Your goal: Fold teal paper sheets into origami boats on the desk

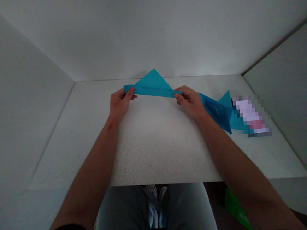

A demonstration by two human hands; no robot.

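The left hand [119,103] pinches one end of a blue paper [152,84], thumb on the near face and fingers curled behind. The right hand [191,101] pinches the other end the same way, so both are closed on the sheet and neither is free. The paper is folded into a long strip with a triangular flap standing up from its far side. It is held over the desk [156,146], toward the far edge and about midway between the side edges. A grip at each end pulls the strip taut and level, which likely holds the long crease straight and stops the thin sheet from sagging.

More blue pieces [218,111], folded into pointed shapes, lie on the desk near its right edge, just past the right wrist. There they are within reach of that hand yet clear of the middle of the desk. How many pieces overlap there is hard to tell. A blurred patch [250,116] touches their right side.
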